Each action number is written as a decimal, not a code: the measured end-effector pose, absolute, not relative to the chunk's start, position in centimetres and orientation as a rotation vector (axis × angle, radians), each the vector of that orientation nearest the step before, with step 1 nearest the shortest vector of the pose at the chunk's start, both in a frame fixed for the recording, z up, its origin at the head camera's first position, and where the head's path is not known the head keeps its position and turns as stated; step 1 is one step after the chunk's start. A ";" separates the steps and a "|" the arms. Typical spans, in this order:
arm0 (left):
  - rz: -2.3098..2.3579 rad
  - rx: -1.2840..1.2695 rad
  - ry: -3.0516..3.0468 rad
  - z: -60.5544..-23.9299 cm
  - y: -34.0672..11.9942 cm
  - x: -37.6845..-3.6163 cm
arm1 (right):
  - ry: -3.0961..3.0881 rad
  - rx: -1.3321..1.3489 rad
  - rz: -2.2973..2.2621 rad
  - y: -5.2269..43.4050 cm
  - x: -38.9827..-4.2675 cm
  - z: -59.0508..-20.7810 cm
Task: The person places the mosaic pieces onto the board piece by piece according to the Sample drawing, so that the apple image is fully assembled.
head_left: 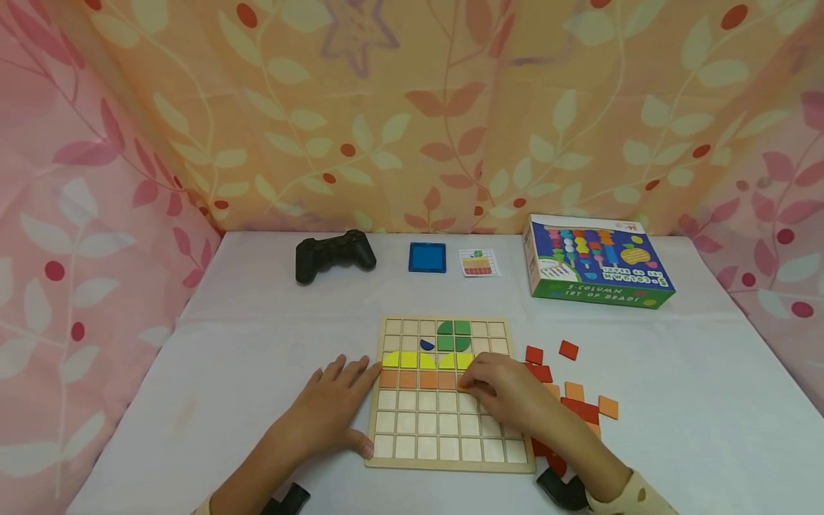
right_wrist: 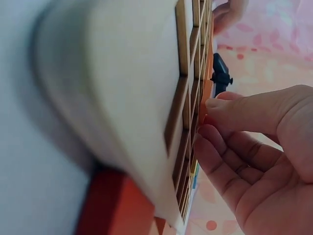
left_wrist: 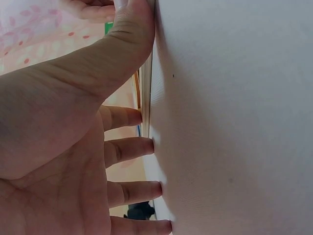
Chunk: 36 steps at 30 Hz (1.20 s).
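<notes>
A wooden grid board [head_left: 450, 466] lies on the white table. Green quarter-round pieces [head_left: 445, 327] form a leaf shape near its top, beside a small dark blue piece [head_left: 427, 345]. Below them runs a row of yellow pieces [head_left: 408, 360], then a row of orange square tiles [head_left: 427, 380]. My right hand [head_left: 511, 390] pinches an orange tile at the right end of that orange row; the fingers mostly hide it. With fingers spread, my left hand [head_left: 322, 415] rests along the board's left edge, thumb [left_wrist: 132, 29] against its side.
Loose red tiles [head_left: 569, 350] and orange tiles [head_left: 608, 407] lie right of the board, partly under the right forearm. Behind stand a black game controller [head_left: 335, 254], a blue square tray [head_left: 428, 257], a pattern card [head_left: 479, 263] and a colourful box [head_left: 599, 261].
</notes>
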<state>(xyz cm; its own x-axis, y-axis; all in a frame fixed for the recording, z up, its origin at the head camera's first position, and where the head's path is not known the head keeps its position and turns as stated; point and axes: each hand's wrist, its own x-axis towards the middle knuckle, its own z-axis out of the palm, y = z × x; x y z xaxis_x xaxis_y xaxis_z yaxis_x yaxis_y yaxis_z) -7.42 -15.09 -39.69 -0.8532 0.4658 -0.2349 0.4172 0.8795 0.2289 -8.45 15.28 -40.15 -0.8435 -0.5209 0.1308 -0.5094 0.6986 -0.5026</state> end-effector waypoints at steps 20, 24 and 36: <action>0.247 0.689 2.769 -39.8 -15.2 -7.4 | 2.991 -0.623 -0.908 19.1 -8.0 -40.1; 0.251 0.684 2.767 -39.8 -15.2 -7.4 | 3.010 -0.570 -0.896 20.0 -7.7 -40.0; 0.262 0.669 2.764 -39.6 -15.1 -7.3 | 3.009 -0.414 -0.886 22.2 -6.6 -39.9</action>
<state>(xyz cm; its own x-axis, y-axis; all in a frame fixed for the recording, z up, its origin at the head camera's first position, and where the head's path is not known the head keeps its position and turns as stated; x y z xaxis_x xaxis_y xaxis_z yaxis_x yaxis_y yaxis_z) -7.33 -15.09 -39.63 -0.8520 0.4700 -0.2306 0.4185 0.8761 0.2396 -6.61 22.17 -39.88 -0.9654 -0.2428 0.0947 -0.2554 0.8090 -0.5294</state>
